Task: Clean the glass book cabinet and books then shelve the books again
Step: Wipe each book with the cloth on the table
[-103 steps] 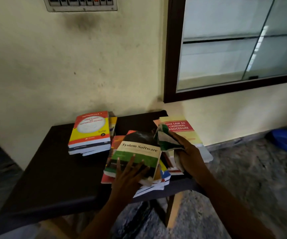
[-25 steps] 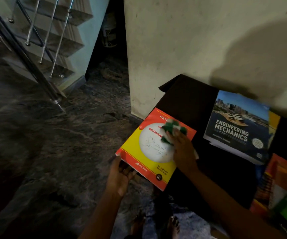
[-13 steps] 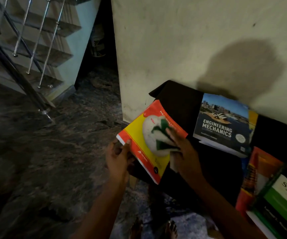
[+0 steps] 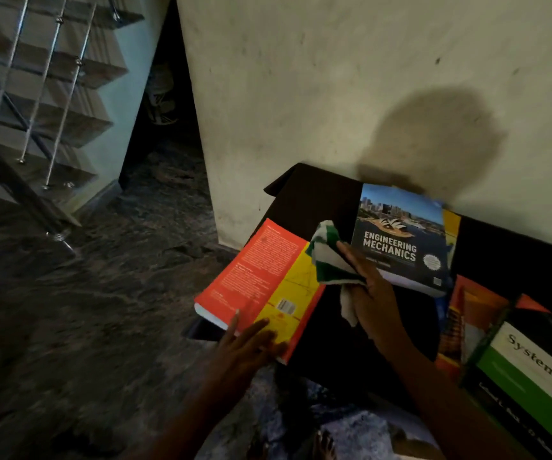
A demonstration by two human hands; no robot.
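Red-and-yellow paperback book (image 4: 261, 280) lies back cover up at the dark desk (image 4: 314, 197) edge, pinned by the left hand (image 4: 244, 346) with flat, straight fingers. The right hand (image 4: 372, 293), just beside it, grips a green-and-white cloth (image 4: 329, 257) touching its far corner. Wiping looks midway; the blue Engineering Mechanics book (image 4: 400, 240) beyond the right hand waits, and no shelving has been done.

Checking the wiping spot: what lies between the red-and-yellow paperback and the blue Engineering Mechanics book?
In the head view, a crumpled green-and-white cloth, gripped by the right hand, with the dark tabletop beneath.
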